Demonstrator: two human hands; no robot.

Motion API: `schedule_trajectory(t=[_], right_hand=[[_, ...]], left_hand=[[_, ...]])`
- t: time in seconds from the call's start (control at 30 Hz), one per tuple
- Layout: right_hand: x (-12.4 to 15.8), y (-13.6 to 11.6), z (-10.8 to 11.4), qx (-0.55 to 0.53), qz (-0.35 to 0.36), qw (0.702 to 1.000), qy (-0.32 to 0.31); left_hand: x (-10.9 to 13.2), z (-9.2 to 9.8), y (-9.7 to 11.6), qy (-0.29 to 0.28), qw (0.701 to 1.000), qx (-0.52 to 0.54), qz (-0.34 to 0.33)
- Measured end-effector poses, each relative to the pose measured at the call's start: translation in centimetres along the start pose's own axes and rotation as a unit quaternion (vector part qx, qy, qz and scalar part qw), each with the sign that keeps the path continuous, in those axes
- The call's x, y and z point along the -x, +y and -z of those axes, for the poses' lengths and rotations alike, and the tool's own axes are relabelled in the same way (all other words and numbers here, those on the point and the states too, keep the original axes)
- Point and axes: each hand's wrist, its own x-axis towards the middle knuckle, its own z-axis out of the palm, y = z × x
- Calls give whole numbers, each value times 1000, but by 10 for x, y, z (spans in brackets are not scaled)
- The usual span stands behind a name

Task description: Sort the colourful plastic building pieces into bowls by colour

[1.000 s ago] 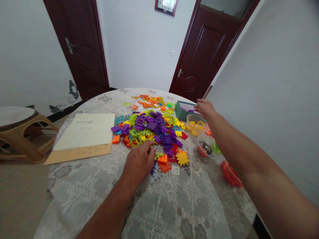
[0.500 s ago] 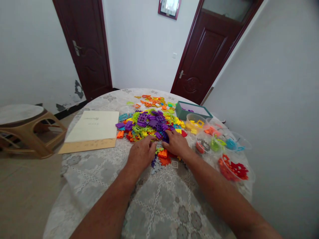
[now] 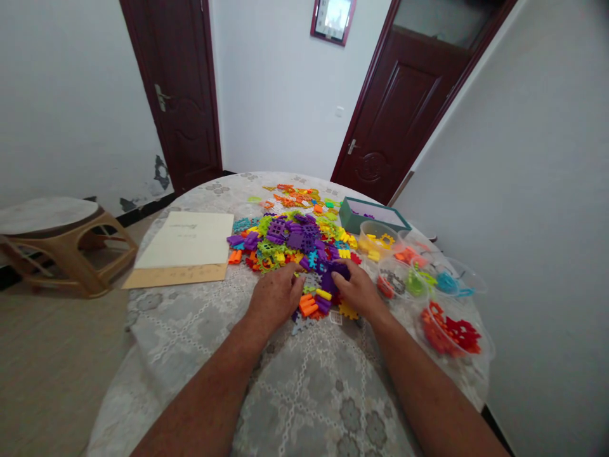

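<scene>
A heap of colourful plastic building pieces (image 3: 295, 238) lies in the middle of a round table (image 3: 304, 381) with a grey patterned cloth. My left hand (image 3: 276, 298) rests palm down at the heap's near edge, fingers among the pieces. My right hand (image 3: 356, 289) sits just to its right, its fingers closed around several purple pieces (image 3: 335, 271) lifted slightly off the heap. Orange and yellow pieces (image 3: 311, 303) lie between the two hands.
A teal box (image 3: 373, 216) and several clear bowls of sorted pieces, yellow (image 3: 378, 240), green (image 3: 415, 279), blue (image 3: 450, 279), red (image 3: 451, 333), line the table's right side. A cream booklet on cardboard (image 3: 185, 244) lies left. A wooden stool (image 3: 57, 244) stands on the floor.
My right hand came back from the teal box to the heap and closed on purple pieces. My left hand stayed at the heap's near edge. The view shifted slightly.
</scene>
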Motion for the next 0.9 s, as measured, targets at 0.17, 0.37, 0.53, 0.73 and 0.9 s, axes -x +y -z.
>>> schedule_trajectory(t=[0.17, 0.37, 0.53, 0.73, 0.9], right_hand=[[1, 10, -5, -261, -98, 959, -47], [12, -10, -16, -353, -101, 927, -78], [10, -13, -17, -395, -84, 913, -54], [7, -9, -13, -385, -61, 921, 15], [20, -27, -21, -313, -28, 949, -18]], left_hand=[[0, -7, -2, -10, 998, 60, -19], [0, -8, 1, -36, 979, 199, 21], [-2, -4, 0, -45, 964, 256, 53], [-1, -4, 1, -94, 936, 332, 65], [1, -5, 6, -119, 948, 293, 22]])
